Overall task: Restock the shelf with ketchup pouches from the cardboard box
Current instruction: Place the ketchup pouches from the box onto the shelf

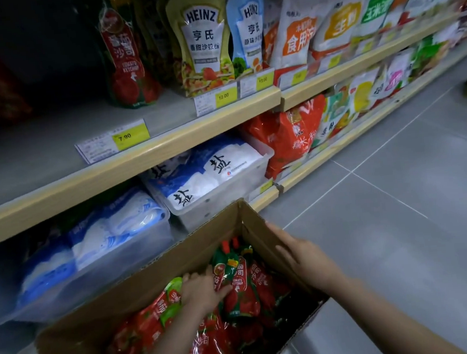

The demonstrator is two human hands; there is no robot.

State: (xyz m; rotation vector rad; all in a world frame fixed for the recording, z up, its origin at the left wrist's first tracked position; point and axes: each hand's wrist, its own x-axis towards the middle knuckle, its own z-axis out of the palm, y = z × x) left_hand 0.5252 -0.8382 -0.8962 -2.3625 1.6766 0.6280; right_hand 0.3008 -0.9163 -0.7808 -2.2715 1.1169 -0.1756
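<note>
The shelf (56, 140) has a wide bare stretch beside one standing ketchup pouch (126, 56), likely the gap to refill. Below it, the cardboard box (156, 278) sits open, full of ketchup pouches (235, 291). The right hand (303, 258) lies flat and open on the flap, apparently steadying it. The left hand (202, 291) spreads over one pouch, fingers curling, not yet clearly gripping.

grey shelf (56, 140) with one ketchup pouch (126, 56), heinz pouches (206, 39) and price tags (112, 141)
</note>
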